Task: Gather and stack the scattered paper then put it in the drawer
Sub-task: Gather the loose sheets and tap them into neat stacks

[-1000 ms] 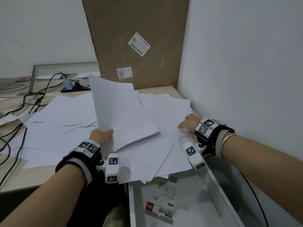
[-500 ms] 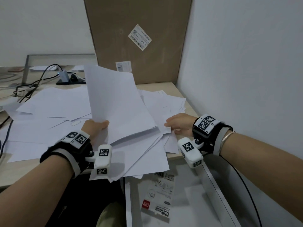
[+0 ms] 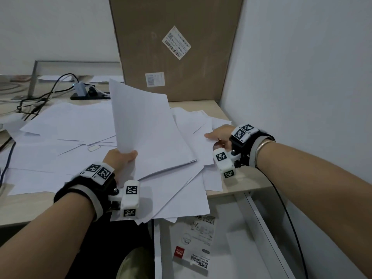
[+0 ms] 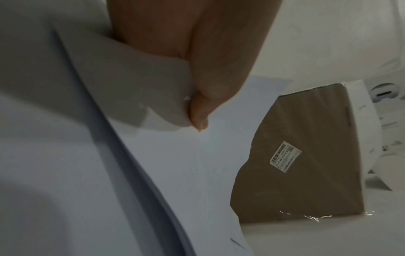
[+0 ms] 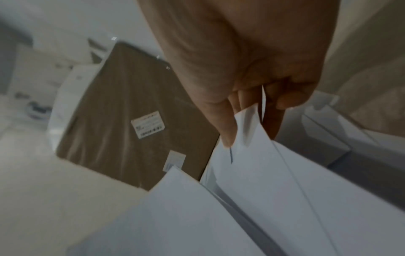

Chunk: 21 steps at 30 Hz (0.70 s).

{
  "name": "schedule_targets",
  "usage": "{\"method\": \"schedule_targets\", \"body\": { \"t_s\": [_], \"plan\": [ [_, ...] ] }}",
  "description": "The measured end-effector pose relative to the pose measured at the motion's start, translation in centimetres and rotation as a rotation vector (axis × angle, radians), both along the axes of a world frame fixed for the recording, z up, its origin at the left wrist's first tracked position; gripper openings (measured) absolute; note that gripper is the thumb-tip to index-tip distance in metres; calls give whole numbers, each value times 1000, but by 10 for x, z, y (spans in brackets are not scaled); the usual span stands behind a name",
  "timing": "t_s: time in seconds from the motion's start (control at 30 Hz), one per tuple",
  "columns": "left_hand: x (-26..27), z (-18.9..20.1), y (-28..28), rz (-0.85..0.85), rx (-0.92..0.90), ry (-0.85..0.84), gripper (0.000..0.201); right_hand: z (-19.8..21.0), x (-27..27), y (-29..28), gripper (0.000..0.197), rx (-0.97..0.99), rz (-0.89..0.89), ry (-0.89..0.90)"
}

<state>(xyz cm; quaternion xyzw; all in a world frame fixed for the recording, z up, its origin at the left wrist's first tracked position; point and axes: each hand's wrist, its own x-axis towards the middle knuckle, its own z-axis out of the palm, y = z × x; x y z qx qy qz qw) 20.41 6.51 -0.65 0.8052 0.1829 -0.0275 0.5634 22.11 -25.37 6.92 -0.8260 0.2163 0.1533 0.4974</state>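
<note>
Midway: left hand (image 3: 120,158) grips a gathered stack (image 3: 147,127), right hand (image 3: 219,135) pinches loose sheets (image 5: 263,155); far-left paper (image 3: 66,125) ungathered, near drawer (image 3: 251,228) unfilled

White paper sheets (image 3: 66,127) scattered over the desk; one sheaf (image 3: 147,125) tilted up; drawer (image 3: 237,238) open below.
</note>
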Motion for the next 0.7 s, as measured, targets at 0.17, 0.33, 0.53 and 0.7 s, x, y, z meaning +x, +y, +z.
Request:
{"method": "schedule_targets", "body": {
  "t_s": [0.17, 0.33, 0.53, 0.7],
  "plan": [
    [2, -2, 8, 21, -58, 12, 56, -2, 0, 4, 22, -223, 108, -79],
    [4, 12, 20, 89, -121, -77, 57, 5, -11, -25, 24, -175, -84, -331],
    [2, 22, 25, 166, -192, -136, 66, 11, -29, -52, 18, -90, -412, -467],
    [-9, 23, 12, 247, -174, -126, 53, 13, -45, -54, 26, 11, -557, -438]
  ]
}}
